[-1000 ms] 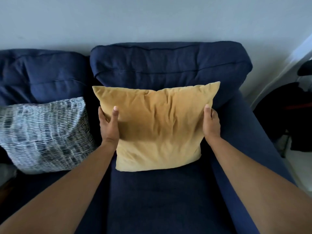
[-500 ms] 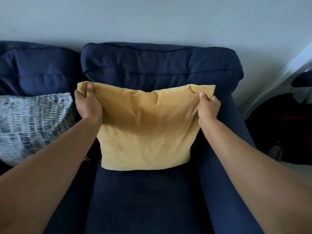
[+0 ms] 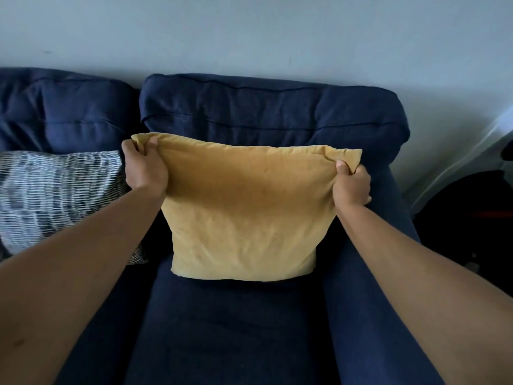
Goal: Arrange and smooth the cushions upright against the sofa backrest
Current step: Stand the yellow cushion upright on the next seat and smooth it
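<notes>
At the far left, a patterned cushion (image 3: 55, 195) in blue-grey and white stripes leans against the left section of the navy sofa backrest (image 3: 266, 112), its lower edge on the seat. Its right edge lies just beside the person's left forearm, which crosses in front of its lower corner.

The left hand (image 3: 144, 170) is closed in a fist on the upper left corner of the yellow cushion (image 3: 244, 218), the thumb pressed over a bunched fold of fabric at the top edge. The yellow cushion stands upright on the navy seat cushion (image 3: 227, 329), its bottom edge resting on the seat and its back toward the right backrest section. Between the two hands the top edge is drawn taut and nearly straight; the face below shows only shallow creases, with a darker band of shade across the upper half.

The right hand (image 3: 351, 186) is likewise clenched on the upper right corner, the thumb on the front and the fingers curled behind, with a small flap of the corner poking out above the knuckles. To the right runs the sofa's armrest (image 3: 388, 273), and beyond it lies a dark, indistinct shape against the pale wall (image 3: 249, 31).
</notes>
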A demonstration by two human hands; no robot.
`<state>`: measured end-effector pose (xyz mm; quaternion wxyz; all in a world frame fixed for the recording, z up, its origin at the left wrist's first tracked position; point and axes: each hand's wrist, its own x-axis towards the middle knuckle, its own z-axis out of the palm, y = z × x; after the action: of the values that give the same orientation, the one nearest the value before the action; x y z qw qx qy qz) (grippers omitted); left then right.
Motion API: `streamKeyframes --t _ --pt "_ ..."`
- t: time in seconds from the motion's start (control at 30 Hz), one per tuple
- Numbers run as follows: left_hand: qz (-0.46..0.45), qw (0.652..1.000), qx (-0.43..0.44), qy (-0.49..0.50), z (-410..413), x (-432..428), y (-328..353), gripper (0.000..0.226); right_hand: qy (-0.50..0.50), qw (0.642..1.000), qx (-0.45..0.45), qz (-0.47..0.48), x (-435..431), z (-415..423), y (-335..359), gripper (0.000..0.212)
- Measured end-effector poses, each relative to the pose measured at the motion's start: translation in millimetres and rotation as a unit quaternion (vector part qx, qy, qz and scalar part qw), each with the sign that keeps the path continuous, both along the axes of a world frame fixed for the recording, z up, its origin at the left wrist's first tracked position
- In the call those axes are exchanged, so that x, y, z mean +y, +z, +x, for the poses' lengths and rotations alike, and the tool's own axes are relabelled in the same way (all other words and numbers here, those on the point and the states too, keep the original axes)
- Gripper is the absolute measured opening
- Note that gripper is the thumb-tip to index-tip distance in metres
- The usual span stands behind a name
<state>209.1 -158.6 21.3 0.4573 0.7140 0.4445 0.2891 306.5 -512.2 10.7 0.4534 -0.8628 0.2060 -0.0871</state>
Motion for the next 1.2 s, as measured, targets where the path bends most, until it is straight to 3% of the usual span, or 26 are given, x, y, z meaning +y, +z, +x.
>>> streamKeyframes --t 0.07,0.13,0.2,0.27,0.33,0.4,0.47,0.57,0.67,0.8,1.0,1.1,1.2 --pt "0.03 0.999 -0.016 0.01 3 -13 4 0.04 -0.023 0.999 -0.014 -0.047 4 -1 -4 0.037" --pt "0.153 0.988 -0.011 -0.013 3 -32 7 0.066 -0.018 0.991 -0.084 -0.107 12 -6 -6 0.052" --pt "0.313 0.944 -0.004 -0.104 1 -56 2 0.076 0.052 0.966 -0.186 -0.174 23 -16 -6 0.063" --pt "0.448 0.863 -0.003 -0.234 -4 -80 -12 0.072 0.164 0.912 -0.268 -0.264 36 -26 -8 0.069" --pt "0.521 0.79 0.002 -0.322 -10 -97 -31 0.066 0.276 0.846 -0.313 -0.331 52 -39 -16 0.07" --pt "0.55 0.754 0.04 -0.356 -14 -101 -46 0.061 0.363 0.79 -0.311 -0.384 64 -50 -28 0.066" --pt "0.542 0.752 0.114 -0.358 -9 -92 -55 0.063 0.405 0.754 -0.27 -0.44 68 -50 -42 0.062" --pt "0.525 0.746 0.22 -0.346 6 -71 -63 0.071 0.403 0.771 -0.167 -0.464 62 -26 -50 0.063" --pt "0.536 0.73 0.254 -0.34 21 -48 -66 0.072 0.348 0.811 -0.089 -0.461 51 6 -53 0.065" --pt "0.496 0.769 0.285 -0.285 28 -20 -71 0.07 0.31 0.836 -0.026 -0.453 28 35 -61 0.066" --pt "0.45 0.787 0.313 -0.281 34 -20 -66 0.069 0.271 0.872 0.031 -0.406 35 34 -56 0.067" --pt "0.429 0.794 0.325 -0.284 35 -21 -60 0.069 0.248 0.891 0.004 -0.381 48 22 -40 0.071" --pt "0.419 0.791 0.338 -0.291 31 -24 -53 0.068 0.288 0.875 -0.113 -0.373 72 -5 -22 0.07"
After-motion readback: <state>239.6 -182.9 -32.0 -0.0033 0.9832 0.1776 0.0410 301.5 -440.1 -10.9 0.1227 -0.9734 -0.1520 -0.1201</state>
